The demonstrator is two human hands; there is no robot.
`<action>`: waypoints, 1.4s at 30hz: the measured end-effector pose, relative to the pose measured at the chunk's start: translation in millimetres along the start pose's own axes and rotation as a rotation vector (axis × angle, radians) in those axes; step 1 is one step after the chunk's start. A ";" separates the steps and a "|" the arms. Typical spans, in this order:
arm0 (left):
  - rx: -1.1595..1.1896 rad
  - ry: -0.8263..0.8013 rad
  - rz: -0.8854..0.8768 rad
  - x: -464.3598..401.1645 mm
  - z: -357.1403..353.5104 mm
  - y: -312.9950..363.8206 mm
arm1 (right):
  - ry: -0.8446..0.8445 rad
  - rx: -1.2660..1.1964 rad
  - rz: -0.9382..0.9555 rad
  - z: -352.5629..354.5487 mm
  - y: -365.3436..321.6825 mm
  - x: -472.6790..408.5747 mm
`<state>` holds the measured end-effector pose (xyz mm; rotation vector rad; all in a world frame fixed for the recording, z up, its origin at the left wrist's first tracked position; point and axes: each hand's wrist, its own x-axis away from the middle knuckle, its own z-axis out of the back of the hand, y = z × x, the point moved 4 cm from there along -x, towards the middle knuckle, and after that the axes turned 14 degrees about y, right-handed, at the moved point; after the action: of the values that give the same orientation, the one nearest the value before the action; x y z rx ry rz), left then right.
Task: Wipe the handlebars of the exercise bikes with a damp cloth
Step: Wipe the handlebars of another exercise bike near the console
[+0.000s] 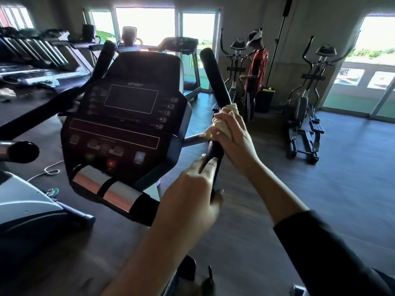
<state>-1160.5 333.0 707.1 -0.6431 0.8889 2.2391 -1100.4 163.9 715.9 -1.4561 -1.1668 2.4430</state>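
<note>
A black right handlebar point(214, 77) rises from the bike beside the dark console point(128, 116). My right hand point(234, 135) is wrapped around the bar at mid height with a pale yellow cloth point(220, 124) pressed between palm and bar. Just below it, my left hand point(192, 191) grips the lower part of the same bar. The left handlebar point(104, 58) stands untouched on the console's far side. A short grip with silver sensor plates point(111, 189) runs under the console.
A person in a red shirt point(256, 69) stands at an elliptical machine point(236, 67) at the back. Another elliptical point(307, 116) stands to the right. Treadmills point(38, 56) line the left wall. A white cord point(48, 170) lies on the dark floor.
</note>
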 end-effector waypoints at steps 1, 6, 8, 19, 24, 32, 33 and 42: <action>0.006 -0.006 0.007 0.5 -0.4 -0.2 | 0.014 0.001 -0.053 -1.0 1.7 -11.8; 0.036 0.014 0.054 1.6 1.2 -1.3 | -0.004 0.042 -0.175 -5.8 -1.8 -34.7; 0.032 0.034 0.056 4.6 2.5 -1.7 | -0.029 0.057 -0.017 -3.4 -8.7 -9.4; 0.041 0.058 -0.007 15.7 17.9 -3.8 | -0.074 0.068 -0.025 -8.6 -10.1 -16.4; 0.065 0.065 -0.115 23.5 29.0 -15.2 | 0.000 -0.001 0.040 -0.7 -28.3 37.5; 0.000 -0.034 -0.375 22.8 54.0 -35.2 | 0.061 -0.022 -0.285 -6.3 -37.6 34.7; -0.011 -0.016 -0.402 23.0 56.9 -39.5 | 0.058 -0.054 -0.301 -6.3 -38.9 49.0; 0.072 0.029 -0.566 25.5 64.1 -63.4 | 0.120 -0.111 -0.414 -4.5 -62.4 63.1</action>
<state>-1145.8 425.6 706.2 -0.7816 0.6885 1.6884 -1150.7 236.8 708.4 -1.2150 -1.4279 2.0169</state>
